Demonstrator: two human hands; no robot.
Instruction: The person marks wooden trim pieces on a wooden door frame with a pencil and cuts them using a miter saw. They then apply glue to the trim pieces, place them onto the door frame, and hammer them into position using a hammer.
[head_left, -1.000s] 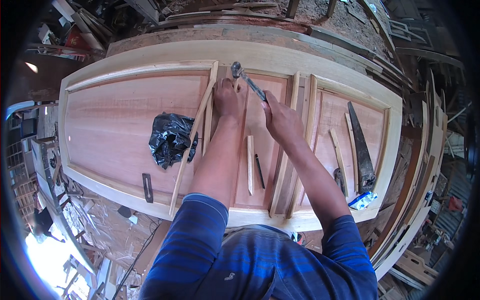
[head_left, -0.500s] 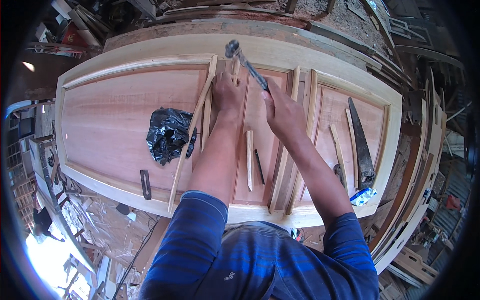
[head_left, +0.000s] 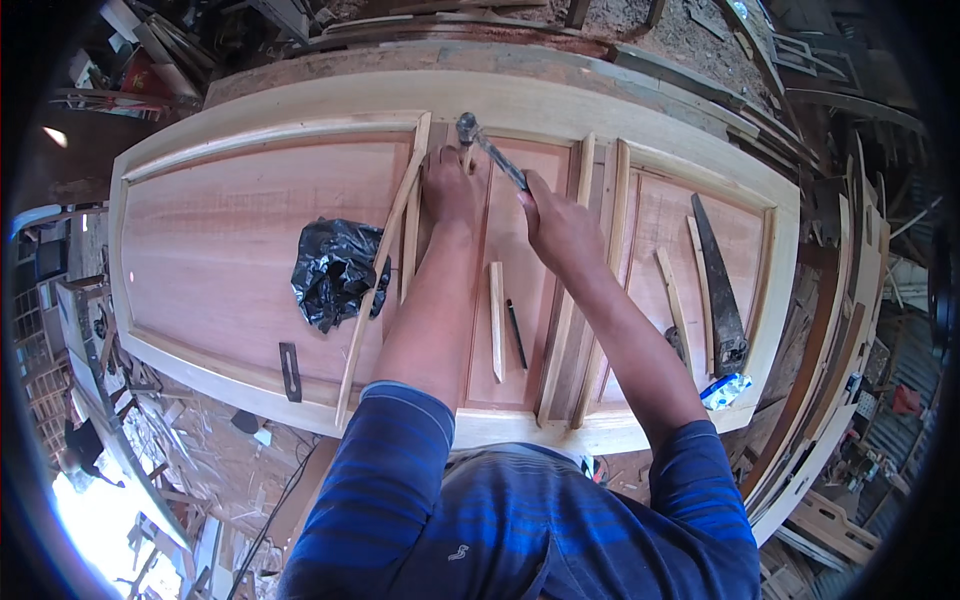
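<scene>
A panelled wooden door lies flat before me. Near its far edge my left hand is closed on a short wooden moulding strip, most of which the hand hides. Whether a nail is between the fingertips cannot be made out. My right hand grips a hammer by its handle; the dark head is at the strip's far end, close to my left fingers. Long thin wooden strips lie left of my left forearm. Between my arms a short strip and a black pencil rest on the door.
On the left panel sits a crumpled black plastic bag, with a slotted dark metal piece nearer me. A handsaw, loose strips and a blue-white packet lie on the right. Timber and scraps surround the door.
The hammer head has come down toward the strip and my left fingers, and my right hand has lowered slightly with it. My left hand keeps its place.
</scene>
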